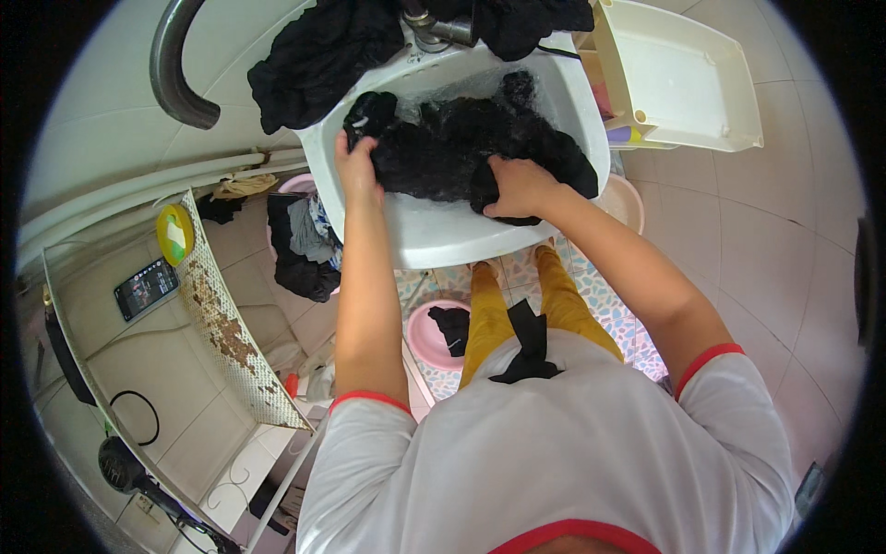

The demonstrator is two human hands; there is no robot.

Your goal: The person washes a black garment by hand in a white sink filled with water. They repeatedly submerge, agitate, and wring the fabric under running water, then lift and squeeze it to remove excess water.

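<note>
Wet black cloth (pixel 443 149) lies spread in the white washbasin (pixel 450 239), with water around it. At the basin's left side my left hand (pixel 360 166) grips the cloth's left end, near a small white mark. My right hand (pixel 519 185) holds a bunched part of the same cloth near the front right of the basin. More black cloth (pixel 325 66) hangs over the back left corner, and another black piece (pixel 533 24) rests at the back right. A metal faucet (pixel 432 31) stands between these two pieces.
A cream plastic tray (pixel 685 76) stands right of the basin. Below are a pink basin (pixel 422 339) with black cloth and piled clothes (pixel 308 235). The rusty shelf (pixel 228 318) at left holds a phone (pixel 147 287) and a yellow soap dish (pixel 174 234). A curved pipe (pixel 173 69) juts out upper left.
</note>
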